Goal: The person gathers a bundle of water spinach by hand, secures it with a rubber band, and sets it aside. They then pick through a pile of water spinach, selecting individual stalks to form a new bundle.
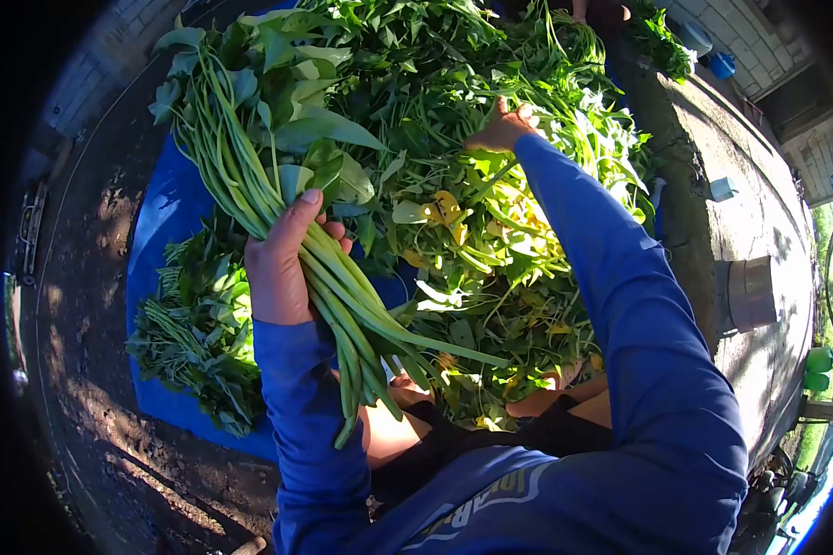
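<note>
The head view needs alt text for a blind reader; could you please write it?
The left hand grips a bundle of long leafy stems; the right hand reaches over a large heap of greens. More greens lie on blue sheeting.

Sheet (162,217) laid on ground (88,370). Main heap of leafy stems (416,120) on the sheet, directly before the person. Smaller pile (190,333) on the sheet, left of the heap. Bundle (222,153) in left hand (292,254) — above the sheet. Right hand (502,128) over the heap. Ledge (699,222) right of the sheet — container (752,293) on it, small box (723,189) farther forward.
</note>
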